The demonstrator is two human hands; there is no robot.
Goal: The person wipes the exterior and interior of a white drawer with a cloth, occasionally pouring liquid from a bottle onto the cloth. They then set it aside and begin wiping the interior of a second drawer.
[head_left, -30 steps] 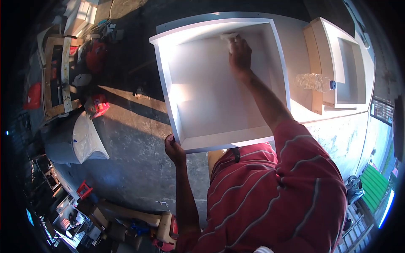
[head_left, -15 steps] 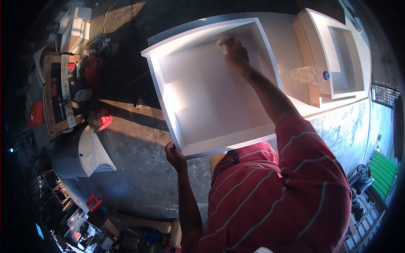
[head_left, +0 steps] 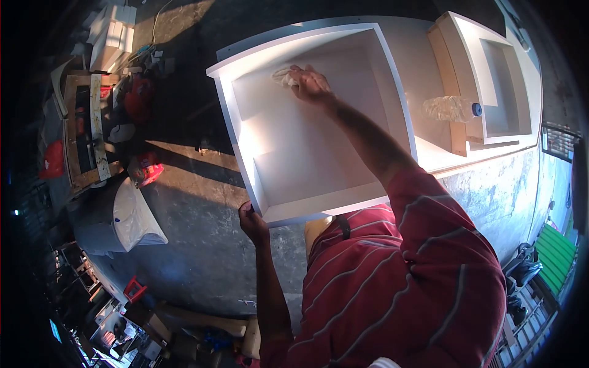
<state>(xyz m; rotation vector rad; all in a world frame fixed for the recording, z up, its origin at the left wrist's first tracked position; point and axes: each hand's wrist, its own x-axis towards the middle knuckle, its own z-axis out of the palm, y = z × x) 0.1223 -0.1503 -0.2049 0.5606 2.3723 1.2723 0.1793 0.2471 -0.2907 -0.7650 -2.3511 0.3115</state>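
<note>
A white drawer (head_left: 319,141) lies in front of me with its inside facing up. My right hand (head_left: 313,84) reaches into it, closed on a pale cloth (head_left: 284,77) that touches the bottom panel near the far left corner. At the near left corner, my left hand (head_left: 253,222) grips the drawer's outer edge, its fingers curled around the rim and partly hidden. To the right of the drawer a clear plastic bottle with a blue cap (head_left: 451,109) lies on its side.
A second white drawer (head_left: 457,73) stands on the white work surface (head_left: 423,55) at the right. Down on the dark floor at the left are a red bag (head_left: 146,169), a white curved piece (head_left: 138,214) and a wooden frame (head_left: 95,129). Stacked white blocks (head_left: 113,37) stand farther back.
My right hand has moved left across the drawer's bottom with the cloth, from the far right side toward the far left corner. My left hand stays at the near corner.
</note>
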